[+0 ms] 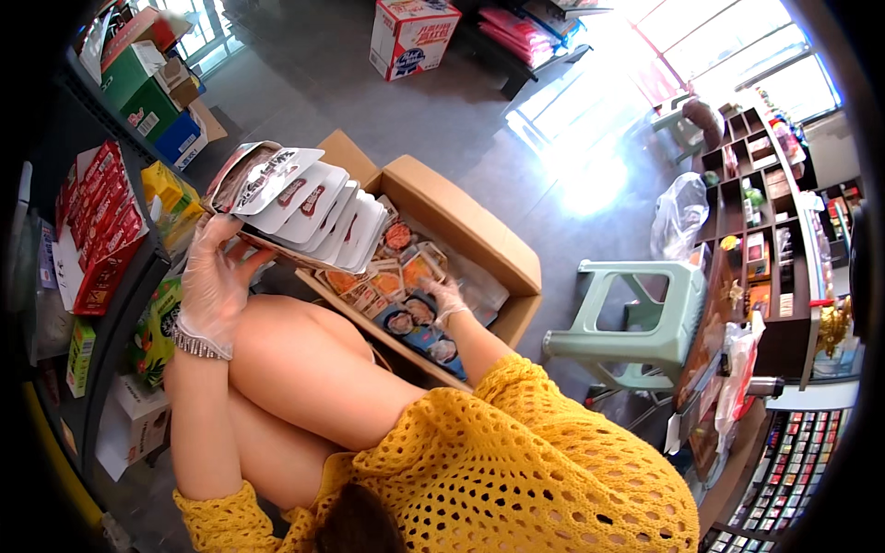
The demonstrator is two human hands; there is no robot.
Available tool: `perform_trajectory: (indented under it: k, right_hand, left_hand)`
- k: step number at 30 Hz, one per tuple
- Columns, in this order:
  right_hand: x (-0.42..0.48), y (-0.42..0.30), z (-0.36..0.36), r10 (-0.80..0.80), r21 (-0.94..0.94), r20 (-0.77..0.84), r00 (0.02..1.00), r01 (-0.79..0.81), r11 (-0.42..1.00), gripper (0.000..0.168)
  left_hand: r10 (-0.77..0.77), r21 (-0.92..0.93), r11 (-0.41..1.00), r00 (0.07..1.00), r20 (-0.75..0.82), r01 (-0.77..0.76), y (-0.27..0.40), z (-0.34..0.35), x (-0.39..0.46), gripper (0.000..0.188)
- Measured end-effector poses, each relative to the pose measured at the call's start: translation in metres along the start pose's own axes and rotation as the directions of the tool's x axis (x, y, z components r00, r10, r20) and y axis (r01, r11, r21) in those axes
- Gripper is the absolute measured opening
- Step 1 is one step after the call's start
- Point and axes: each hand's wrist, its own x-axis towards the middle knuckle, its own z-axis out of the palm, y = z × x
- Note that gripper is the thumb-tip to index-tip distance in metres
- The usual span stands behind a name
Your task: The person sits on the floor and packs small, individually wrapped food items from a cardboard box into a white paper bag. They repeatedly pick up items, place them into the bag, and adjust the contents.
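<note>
My left hand, in a clear plastic glove, grips the lower side of a small display box. White snack packets stand in a row inside it, tilted towards the right. The box is held above my knee. On the floor lies an open cardboard carton, holding orange-printed snack packets and dark blue packets. My right hand, gloved too, reaches into this carton with its fingers at an orange packet. Whether those fingers have closed on it cannot be made out.
At left, a dark shelf carries a red box of packets. Green and blue cartons stand behind it. A pale green plastic stool is to the right, near a wooden shelf unit. A red-and-white carton sits farther back.
</note>
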Motion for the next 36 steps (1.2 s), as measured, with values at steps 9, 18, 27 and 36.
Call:
perform_trajectory:
  k: [9, 18, 27, 36]
  right_hand:
    - [-0.018, -0.003, 0.050, 0.144, -0.895, 0.428, 0.892, 0.397, 0.205, 0.098]
    - [0.012, 0.035, 0.008, -0.052, -0.905, 0.227, 0.973, 0.230, 0.359, 0.048]
    - [0.014, -0.098, -0.007, -0.220, -0.322, 0.392, 0.893, 0.357, 0.877, 0.048]
    - [-0.007, -0.111, -0.004, -0.265, -0.251, 0.010, 0.964, 0.259, 0.933, 0.046]
  left_hand:
    - [0.035, 0.012, 0.999, 0.999, -0.004, -0.035, 0.001, 0.003, -0.004, 0.036]
    - [0.078, 0.033, 0.996, 0.996, -0.032, -0.077, 0.001, 0.004, -0.005, 0.027]
    - [0.080, 0.057, 0.995, 0.997, -0.001, -0.080, 0.004, 0.009, -0.005, 0.023]
    - [0.090, 0.061, 0.994, 0.995, -0.051, -0.087, 0.004, 0.008, -0.007, 0.027]
